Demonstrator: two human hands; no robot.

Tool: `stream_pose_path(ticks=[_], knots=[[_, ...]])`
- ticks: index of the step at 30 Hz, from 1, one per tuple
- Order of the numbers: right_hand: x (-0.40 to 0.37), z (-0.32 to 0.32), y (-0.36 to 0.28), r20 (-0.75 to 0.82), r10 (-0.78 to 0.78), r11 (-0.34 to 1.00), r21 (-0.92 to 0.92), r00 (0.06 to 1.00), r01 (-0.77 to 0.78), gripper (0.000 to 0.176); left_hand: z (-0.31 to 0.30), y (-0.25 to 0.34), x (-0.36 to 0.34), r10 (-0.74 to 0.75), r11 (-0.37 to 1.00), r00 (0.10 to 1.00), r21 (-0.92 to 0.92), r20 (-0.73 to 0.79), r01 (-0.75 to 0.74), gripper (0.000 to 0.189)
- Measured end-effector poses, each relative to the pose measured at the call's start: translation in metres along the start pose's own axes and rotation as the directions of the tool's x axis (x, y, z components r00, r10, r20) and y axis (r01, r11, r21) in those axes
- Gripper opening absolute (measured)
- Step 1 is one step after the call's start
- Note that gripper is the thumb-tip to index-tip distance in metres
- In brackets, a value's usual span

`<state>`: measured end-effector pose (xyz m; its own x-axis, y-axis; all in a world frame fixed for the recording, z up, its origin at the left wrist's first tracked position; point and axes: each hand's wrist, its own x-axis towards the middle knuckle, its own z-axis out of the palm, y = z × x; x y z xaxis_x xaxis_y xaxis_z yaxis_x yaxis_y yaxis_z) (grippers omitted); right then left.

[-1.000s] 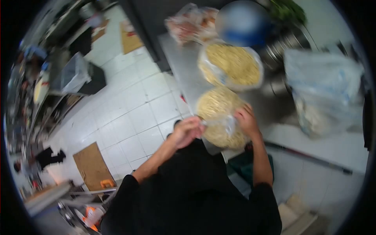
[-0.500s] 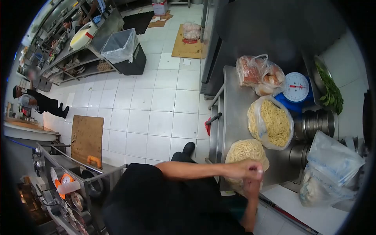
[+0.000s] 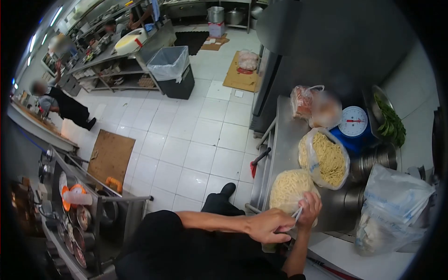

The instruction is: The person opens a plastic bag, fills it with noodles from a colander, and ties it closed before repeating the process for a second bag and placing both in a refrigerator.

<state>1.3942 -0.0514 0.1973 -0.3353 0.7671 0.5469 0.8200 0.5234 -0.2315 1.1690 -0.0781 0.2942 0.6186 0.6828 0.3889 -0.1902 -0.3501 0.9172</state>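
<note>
A clear plastic bag of pale noodles point(image 3: 290, 190) stands on the steel table, its mouth gathered at the near side. My left hand point(image 3: 271, 226) reaches across from the left, fingers curled on a whitish twist of plastic at the neck of the bag. Close against the bag, my right hand point(image 3: 310, 210) has its fingers bent round the other side of that neck. What lies inside both grips is partly hidden. Just behind is an open bag of yellow noodles point(image 3: 330, 161).
A blue dial scale point(image 3: 353, 122), bagged meat-like food point(image 3: 303, 101), a bowl of leafy greens point(image 3: 391, 122) and stacked steel containers point(image 3: 379, 158) share the steel table point(image 3: 284, 135). A plastic bag point(image 3: 392, 205) sits at right. Another person point(image 3: 70, 106) stands far left.
The hands have moved slightly apart, with a whitish plastic twist now showing between them. The right hand has risen against the noodle bag. The whole view has shifted.
</note>
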Motion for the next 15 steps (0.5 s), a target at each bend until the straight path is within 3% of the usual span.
stream_pose_path(ticks=[5,7,9,11,13,15], knots=[[0.070,-0.015,-0.040,0.050,-0.076,0.981,0.184,0.996,0.065,0.005,-0.028,0.059,0.017,-0.050,0.997,0.995,0.060,-0.088,0.055,0.035],[0.093,-0.015,-0.055,0.072,-0.143,0.929,0.353,0.987,0.108,0.009,-0.041,0.076,0.011,-0.071,0.995,0.986,0.054,-0.152,0.080,0.035],[0.107,0.012,-0.078,0.041,-0.106,0.896,0.437,0.994,0.078,0.009,-0.056,0.082,0.003,-0.009,0.996,0.956,0.085,-0.292,0.035,0.037],[0.119,0.046,-0.094,0.029,-0.053,0.855,0.518,0.998,0.031,0.010,-0.064,0.070,0.002,-0.040,0.997,0.936,0.048,-0.350,0.060,0.038],[0.135,0.080,-0.107,0.118,-0.143,0.739,0.673,0.983,0.027,0.014,-0.076,0.055,-0.007,-0.103,0.989,0.907,0.057,-0.408,0.138,0.040],[0.136,0.115,-0.111,0.145,-0.256,0.728,0.679,0.956,0.092,0.015,-0.100,0.041,-0.026,-0.132,0.985,0.878,0.034,-0.460,0.166,0.040]])
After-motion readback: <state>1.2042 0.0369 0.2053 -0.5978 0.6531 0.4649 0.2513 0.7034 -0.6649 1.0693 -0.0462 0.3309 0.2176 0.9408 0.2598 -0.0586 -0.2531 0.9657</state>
